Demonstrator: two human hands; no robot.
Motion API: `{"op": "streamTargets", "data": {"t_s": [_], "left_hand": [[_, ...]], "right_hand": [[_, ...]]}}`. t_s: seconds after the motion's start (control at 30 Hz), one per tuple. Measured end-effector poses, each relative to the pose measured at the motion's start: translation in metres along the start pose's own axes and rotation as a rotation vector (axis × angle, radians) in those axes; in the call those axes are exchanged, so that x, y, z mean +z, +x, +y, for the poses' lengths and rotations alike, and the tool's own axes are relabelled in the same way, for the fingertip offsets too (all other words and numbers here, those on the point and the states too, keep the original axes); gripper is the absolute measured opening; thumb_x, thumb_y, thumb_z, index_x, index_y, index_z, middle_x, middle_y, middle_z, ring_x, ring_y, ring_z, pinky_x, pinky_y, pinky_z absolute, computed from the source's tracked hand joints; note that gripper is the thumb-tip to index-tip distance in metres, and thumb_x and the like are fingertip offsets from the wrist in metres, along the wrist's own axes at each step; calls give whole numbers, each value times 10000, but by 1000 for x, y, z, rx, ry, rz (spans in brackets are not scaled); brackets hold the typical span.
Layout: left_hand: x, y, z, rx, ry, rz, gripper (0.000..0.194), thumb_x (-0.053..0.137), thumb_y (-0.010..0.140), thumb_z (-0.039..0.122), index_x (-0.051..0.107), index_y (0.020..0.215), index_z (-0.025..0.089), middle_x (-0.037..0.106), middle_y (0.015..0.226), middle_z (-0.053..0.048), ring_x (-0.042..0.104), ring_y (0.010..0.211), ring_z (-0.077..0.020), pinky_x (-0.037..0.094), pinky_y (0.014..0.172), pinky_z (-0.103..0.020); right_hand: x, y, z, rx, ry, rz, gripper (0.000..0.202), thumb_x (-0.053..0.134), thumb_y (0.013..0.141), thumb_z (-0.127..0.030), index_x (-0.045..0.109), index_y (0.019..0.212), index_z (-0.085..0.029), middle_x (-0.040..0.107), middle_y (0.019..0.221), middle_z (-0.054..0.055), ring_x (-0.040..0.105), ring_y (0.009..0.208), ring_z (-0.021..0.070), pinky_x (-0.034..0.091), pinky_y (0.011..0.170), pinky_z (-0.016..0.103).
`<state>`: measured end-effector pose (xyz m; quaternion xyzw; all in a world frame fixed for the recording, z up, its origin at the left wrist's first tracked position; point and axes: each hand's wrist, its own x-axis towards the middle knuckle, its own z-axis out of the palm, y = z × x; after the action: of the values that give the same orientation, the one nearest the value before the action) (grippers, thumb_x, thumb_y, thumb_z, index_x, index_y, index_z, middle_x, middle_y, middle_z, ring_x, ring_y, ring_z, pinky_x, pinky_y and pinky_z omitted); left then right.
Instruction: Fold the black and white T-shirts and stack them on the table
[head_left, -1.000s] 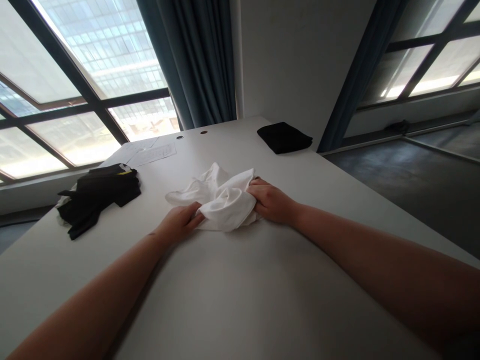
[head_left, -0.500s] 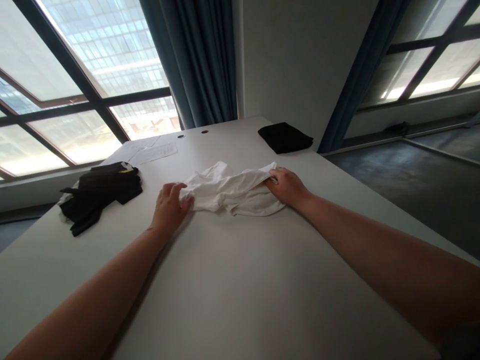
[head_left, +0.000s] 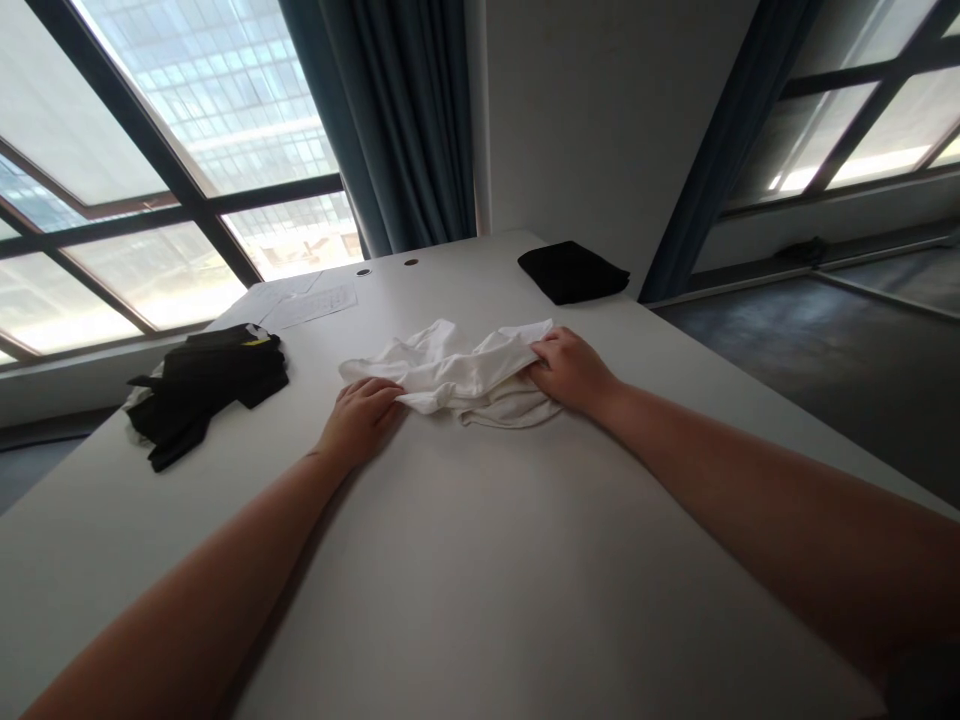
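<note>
A crumpled white cloth lies on the white table, bunched in folds between my two hands. At its left near edge, my left hand has its fingers closed on the fabric, with part of the cloth spreading out beyond them. My right hand pinches the cloth's right end, thumb below and fingers on top. The near edge of the cloth hangs in a curved fold close to the right hand.
A heap of dark clothing lies at the table's left. A folded black cloth rests near the far right edge. Papers lie at the back left, near two round holes. Windows and blue curtains stand behind.
My left hand has moved right and turned flatter, closing on the near left edge. More cloth shows beyond its fingers. The right hand has barely shifted and still grips its end.
</note>
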<state>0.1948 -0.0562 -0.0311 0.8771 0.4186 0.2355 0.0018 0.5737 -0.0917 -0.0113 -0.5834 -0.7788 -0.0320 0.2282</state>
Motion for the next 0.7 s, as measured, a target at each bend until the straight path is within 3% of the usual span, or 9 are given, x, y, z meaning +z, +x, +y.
{"op": "streamTargets", "data": {"t_s": [0.13, 0.23, 0.3, 0.37, 0.43, 0.53, 0.63, 0.7], "left_hand": [[-6, 0, -3, -100, -180, 154, 392, 466, 1035, 467, 740, 1159, 216, 770, 1181, -105, 683, 1138, -293, 492, 1051, -436], [-9, -4, 1, -228, -305, 269, 369, 469, 1040, 484, 696, 1130, 207, 757, 1054, -78, 683, 964, -248, 525, 872, -364], [-11, -9, 4, -272, -339, 314, 354, 444, 1051, 490, 658, 1023, 210, 705, 879, -41, 630, 807, -210, 496, 736, -320], [-14, -12, 5, -263, -307, 283, 362, 421, 1052, 501, 609, 919, 223, 614, 727, -2, 553, 677, -182, 440, 642, -298], [-19, -14, 5, -178, -229, 154, 356, 479, 1006, 550, 584, 884, 232, 561, 650, 21, 505, 597, -172, 397, 599, -295], [-26, -13, 3, -40, -79, -25, 429, 644, 852, 649, 610, 952, 234, 605, 660, 12, 548, 585, -196, 395, 601, -307], [-30, -10, 8, -42, 81, -35, 476, 677, 812, 641, 634, 1050, 231, 696, 786, -39, 652, 699, -256, 445, 659, -332], [-31, -8, 15, -105, 200, -7, 355, 635, 861, 541, 643, 1050, 241, 736, 890, -62, 692, 785, -279, 462, 700, -345]], "right_hand": [[-20, -6, -23, -118, -44, -77, 292, 549, 962, -326, 733, 828, -142, 741, 937, 179, 664, 957, 305, 462, 923, 401], [-32, -11, -34, -203, 163, -274, 354, 568, 961, -435, 653, 722, -188, 681, 722, 75, 610, 707, 219, 429, 718, 338], [-38, -14, -35, -185, 407, -472, 431, 587, 949, -544, 607, 685, -204, 616, 617, 14, 553, 591, 169, 391, 620, 304], [-42, -15, -30, -114, 684, -708, 491, 621, 916, -643, 604, 695, -204, 591, 567, -14, 540, 531, 147, 388, 561, 279], [-42, -16, -21, -25, 904, -880, 539, 677, 864, -710, 624, 716, -195, 590, 537, -18, 543, 493, 141, 396, 515, 262], [-36, -16, -2, 102, 1068, -872, 577, 773, 784, -735, 667, 729, -171, 590, 513, -14, 517, 454, 121, 362, 454, 236], [-28, -14, 17, 227, 1150, -717, 569, 847, 735, -705, 694, 720, -157, 589, 520, -12, 484, 449, 100, 335, 428, 221], [-25, -11, 26, 291, 1206, -609, 545, 887, 713, -668, 699, 708, -156, 594, 541, -12, 481, 465, 95, 362, 438, 220]]}}
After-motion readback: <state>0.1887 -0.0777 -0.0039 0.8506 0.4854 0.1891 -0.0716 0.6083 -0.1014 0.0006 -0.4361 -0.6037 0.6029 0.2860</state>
